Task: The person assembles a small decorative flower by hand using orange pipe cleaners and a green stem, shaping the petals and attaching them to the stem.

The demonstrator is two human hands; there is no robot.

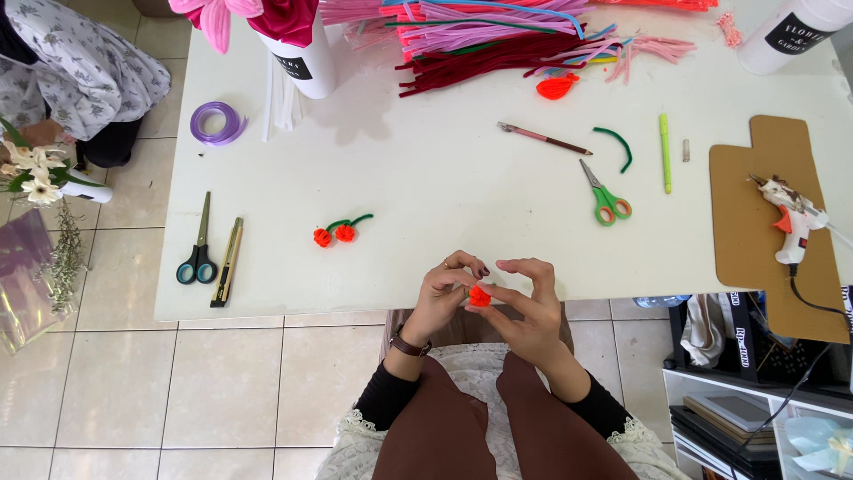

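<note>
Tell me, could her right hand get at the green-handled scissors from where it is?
Probably yes. The right hand is busy pinching a small orange flower with the left hand, but the green-handled scissors lie on bare table just beyond it, nothing between.

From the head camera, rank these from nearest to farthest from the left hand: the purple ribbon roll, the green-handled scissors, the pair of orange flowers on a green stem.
From the left hand:
1. Orange flowers, table, up-left.
2. Green-handled scissors, up-right.
3. Purple ribbon roll, far upper left.

Black sleeves, a brown-strapped watch and a ring on the left hand, dark nail polish, maroon trousers.
</note>
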